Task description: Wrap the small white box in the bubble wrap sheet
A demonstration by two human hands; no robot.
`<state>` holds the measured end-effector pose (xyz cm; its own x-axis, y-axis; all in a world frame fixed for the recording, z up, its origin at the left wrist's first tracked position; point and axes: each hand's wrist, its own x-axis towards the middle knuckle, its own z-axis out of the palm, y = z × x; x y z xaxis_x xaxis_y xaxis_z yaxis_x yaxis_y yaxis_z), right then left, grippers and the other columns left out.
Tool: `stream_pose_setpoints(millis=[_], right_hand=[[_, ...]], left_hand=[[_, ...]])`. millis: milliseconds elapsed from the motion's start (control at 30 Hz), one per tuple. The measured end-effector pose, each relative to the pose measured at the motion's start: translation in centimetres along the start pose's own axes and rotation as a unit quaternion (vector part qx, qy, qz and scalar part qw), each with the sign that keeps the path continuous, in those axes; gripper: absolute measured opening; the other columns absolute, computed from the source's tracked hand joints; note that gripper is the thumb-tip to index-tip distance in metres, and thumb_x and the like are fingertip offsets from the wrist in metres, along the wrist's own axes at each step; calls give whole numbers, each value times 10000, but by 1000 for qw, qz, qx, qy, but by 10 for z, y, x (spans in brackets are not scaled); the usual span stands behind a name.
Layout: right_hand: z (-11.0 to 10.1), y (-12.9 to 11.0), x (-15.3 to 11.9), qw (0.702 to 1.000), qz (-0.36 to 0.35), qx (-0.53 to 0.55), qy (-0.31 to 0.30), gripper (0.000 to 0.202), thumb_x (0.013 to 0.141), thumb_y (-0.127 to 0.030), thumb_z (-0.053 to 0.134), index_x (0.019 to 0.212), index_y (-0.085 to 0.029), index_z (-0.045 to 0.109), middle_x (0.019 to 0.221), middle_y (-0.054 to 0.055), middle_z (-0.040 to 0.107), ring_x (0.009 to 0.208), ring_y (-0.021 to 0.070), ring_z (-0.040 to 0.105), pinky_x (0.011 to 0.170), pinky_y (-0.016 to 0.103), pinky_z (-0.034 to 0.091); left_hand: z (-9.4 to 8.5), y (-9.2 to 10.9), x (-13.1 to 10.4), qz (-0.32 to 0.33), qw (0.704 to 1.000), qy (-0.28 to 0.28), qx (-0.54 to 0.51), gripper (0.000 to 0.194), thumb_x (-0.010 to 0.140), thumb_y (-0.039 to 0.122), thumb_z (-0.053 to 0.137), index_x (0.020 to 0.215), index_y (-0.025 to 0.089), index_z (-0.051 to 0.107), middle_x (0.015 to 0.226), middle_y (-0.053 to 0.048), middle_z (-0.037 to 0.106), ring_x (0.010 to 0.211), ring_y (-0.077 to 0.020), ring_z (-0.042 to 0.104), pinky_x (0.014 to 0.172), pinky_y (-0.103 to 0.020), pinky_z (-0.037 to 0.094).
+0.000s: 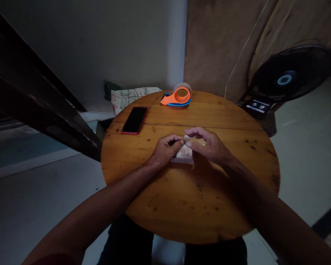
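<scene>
A small white box (185, 154) with faint reddish print rests near the middle of the round wooden table (165, 206). My left hand (167, 149) is closed on its left side, the thumb and index finger pinching at the upper edge. From the other side comes my right hand (208, 144), its thumb touching the box's upper right edge by a small pale flap. The right index finger arches above that flap, apart from the thumb. Part of the box is hidden by my fingers.
An orange and blue tape dispenser (179, 96) stands at the table's far edge. A phone with a red rim (135, 120) lies at the far left. Beyond the table are a printed sack (125, 97) and, at right, a black fan (289, 75).
</scene>
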<state>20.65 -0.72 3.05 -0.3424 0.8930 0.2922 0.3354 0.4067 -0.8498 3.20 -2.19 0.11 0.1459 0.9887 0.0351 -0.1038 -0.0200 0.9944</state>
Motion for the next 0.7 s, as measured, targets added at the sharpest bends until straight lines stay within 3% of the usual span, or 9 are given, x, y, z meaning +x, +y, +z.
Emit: stream_pose_setpoints(millis=[167,300,433,567,700], right_hand=[[2,6,3,999,-35,-11,33,112,810,-318,630,784,-216,670,986,43,708,957,203,648,887,376,491],[-3,9,9,993,-13,52,101,122,802,-320,643,773,-205,671,1015,47,711,924,192,647,847,362,497],[-7,16,16,980,30,121,155,141,789,-349,655,781,-209,669,978,38,718,896,181,641,819,345,507],[-12,26,21,971,48,149,181,174,812,-375,620,763,-209,636,926,36,709,851,170,640,779,328,516],[-17,38,25,965,65,148,204,182,819,-395,603,809,-216,631,900,31,700,804,158,634,738,307,513]], left_hand=[[-2,3,-2,12,1000,2,6,297,707,362,721,897,148,641,787,-6,629,669,-102,561,619,-218,454],[0,9,-8,11,999,-33,-16,614,672,290,750,1230,178,519,1076,-78,638,939,-189,616,780,-283,495],[3,12,-12,15,996,-85,-38,775,669,300,762,1358,203,422,1211,-113,602,1072,-249,596,890,-351,477],[1,13,-12,13,997,-75,-34,734,715,340,737,1371,231,428,1181,-98,601,1051,-239,592,880,-355,478],[-2,15,-12,23,997,-69,-17,486,744,350,712,1193,214,585,1070,-63,643,985,-204,601,851,-313,482]])
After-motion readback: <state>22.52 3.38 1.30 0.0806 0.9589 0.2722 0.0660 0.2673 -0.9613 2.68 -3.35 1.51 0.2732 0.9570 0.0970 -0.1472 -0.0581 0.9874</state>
